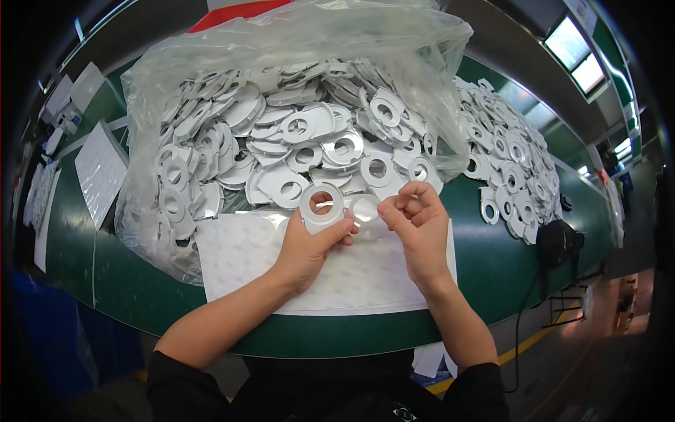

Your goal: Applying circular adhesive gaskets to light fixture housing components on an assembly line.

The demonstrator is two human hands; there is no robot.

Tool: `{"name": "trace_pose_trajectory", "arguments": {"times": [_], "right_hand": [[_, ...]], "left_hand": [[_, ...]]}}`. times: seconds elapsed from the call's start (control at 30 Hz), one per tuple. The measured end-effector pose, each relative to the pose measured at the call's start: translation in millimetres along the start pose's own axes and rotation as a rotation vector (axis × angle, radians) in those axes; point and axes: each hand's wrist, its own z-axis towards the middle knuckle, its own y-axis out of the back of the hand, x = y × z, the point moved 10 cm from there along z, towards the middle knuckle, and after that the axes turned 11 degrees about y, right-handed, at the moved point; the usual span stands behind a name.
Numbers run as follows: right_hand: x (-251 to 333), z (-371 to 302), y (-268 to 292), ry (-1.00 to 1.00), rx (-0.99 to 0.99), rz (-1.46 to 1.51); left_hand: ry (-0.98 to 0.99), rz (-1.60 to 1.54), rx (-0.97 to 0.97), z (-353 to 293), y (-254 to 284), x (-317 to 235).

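My left hand (pixel 304 254) holds up a white plastic part (pixel 322 224) with a rounded end and a large round hole, thumb on its lower edge. My right hand (pixel 423 235) is closed in a pinch, thumb against forefinger, at the edge of a clear round film (pixel 365 209). The film lies just right of the white part; whether the two touch I cannot tell. Beneath both hands is a white sheet (pixel 344 288) with faint round marks. Just beyond them, a big clear plastic bag (pixel 151 218) lies open, full of similar white parts (pixel 288 186).
A second heap of white parts (pixel 517 169) spreads over the green table (pixel 295 340) at the right. A black bag (pixel 559 246) with a cable sits at the right edge. On the left lies a flat package in clear wrap (pixel 100 169). Something red (pixel 239 13) shows behind the plastic bag.
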Motion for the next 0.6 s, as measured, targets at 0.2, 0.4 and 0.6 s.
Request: {"name": "trace_pose_trajectory", "arguments": {"times": [0.2,0.4,0.6], "right_hand": [[-4.2,-0.7,-2.2,-0.022,0.017,0.002],[1.8,-3.3,-0.8,0.052,-0.043,0.001],[32.6,6.8,36.1,0.293,-0.256,-0.024]], "left_hand": [[-0.017,0.005,0.011,0.2,-0.6,-0.7],[-0.050,0.088,0.000,-0.1,-1.6,-3.3],[-0.070,0.139,-0.010,-1.3,-1.1,-4.6]]}}
